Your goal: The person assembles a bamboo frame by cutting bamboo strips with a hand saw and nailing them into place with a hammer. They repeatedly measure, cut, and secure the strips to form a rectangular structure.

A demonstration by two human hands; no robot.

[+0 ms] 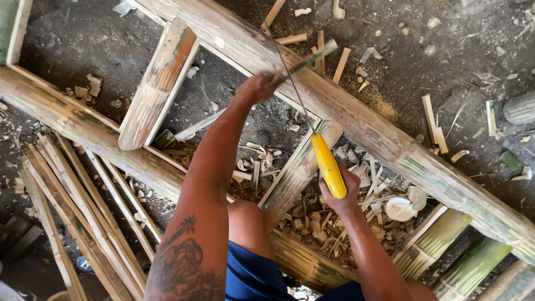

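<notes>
The yellow-handled handsaw (327, 164) was gripped in the right hand (341, 192), its blade angled up to the far bamboo rail (356, 120). That rail was clasped by the left hand (257, 89), fingers curled, apparently to steady it over the bamboo offcuts (317, 223).

1. I see a saw (312, 120) with a yellow handle (328, 166) and a thin steel blade (290, 72), slanting up and away across the upper rail.
2. The upper bamboo rail (384, 139) is a long split pole, green-streaked, lying diagonally on dark ground, with the blade crossing it.
</notes>
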